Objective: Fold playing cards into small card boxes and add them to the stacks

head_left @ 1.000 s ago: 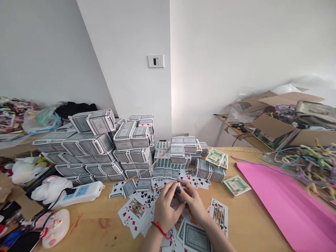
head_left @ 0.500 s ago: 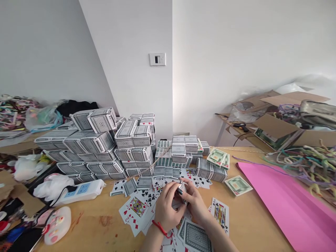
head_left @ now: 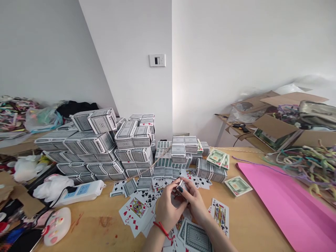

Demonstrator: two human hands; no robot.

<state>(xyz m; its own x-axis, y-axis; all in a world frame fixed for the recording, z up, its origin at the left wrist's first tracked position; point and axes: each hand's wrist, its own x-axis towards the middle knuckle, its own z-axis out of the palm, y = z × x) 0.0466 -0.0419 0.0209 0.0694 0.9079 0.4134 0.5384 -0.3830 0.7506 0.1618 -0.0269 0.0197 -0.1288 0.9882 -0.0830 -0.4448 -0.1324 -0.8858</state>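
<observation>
My left hand (head_left: 167,207), with a red string round its wrist, curls its fingers inward at the front middle of the table. My right hand (head_left: 196,205) meets it, thumb bent over the front. Between the fingertips both pinch a playing card (head_left: 181,183), of which only a small pale edge shows; whether it is folded is hidden. Loose playing cards (head_left: 138,207) lie spread beneath and around the hands, some face up. Face-down cards (head_left: 198,236) with grey patterned backs rest under my right forearm, and a jack (head_left: 219,213) lies to its right.
Blocks built from cards (head_left: 94,143) are stacked high at the back left. Smaller card blocks (head_left: 184,147) stand behind the hands. Green card boxes (head_left: 238,185) sit to the right, beside a pink sheet (head_left: 283,206). A white power strip (head_left: 84,191) lies at left.
The fingers have shifted slightly round the card, with the right thumb a little lower on it. Both hands stay in nearly the same place.
</observation>
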